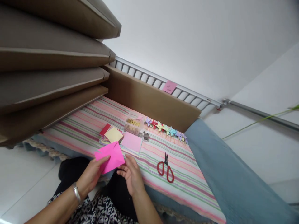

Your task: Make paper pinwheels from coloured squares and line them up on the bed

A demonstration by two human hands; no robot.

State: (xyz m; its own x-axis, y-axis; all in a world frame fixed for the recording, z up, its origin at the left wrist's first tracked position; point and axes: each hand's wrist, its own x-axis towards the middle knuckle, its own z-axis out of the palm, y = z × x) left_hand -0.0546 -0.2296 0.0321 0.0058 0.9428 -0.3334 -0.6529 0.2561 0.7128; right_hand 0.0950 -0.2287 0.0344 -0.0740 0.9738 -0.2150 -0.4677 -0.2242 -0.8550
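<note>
My left hand point(93, 172) holds a bright pink square of paper point(112, 157), its thumb pressed on top. Slits run inward from the paper's corners. At the paper's right corner my right hand point(131, 172) grips the edge lightly, its other fingers loosely curled below. Just beyond the pink sheet lie a stack of red and cream paper squares point(113, 135) and a stack with a pale pink sheet on top point(132, 142). To the right, red-handled scissors point(166, 168) rest on the striped cloth with their blades slightly apart.
A clear plastic box point(133, 123) of small sticks stands behind the stacks, beside a small dark metal item point(146, 136). Several paper pinwheels point(167, 129) line the back, along a brown board point(149, 96). Folded brown cushions point(53, 59) rise at left. A pink note point(169, 87) hangs on the metal rail.
</note>
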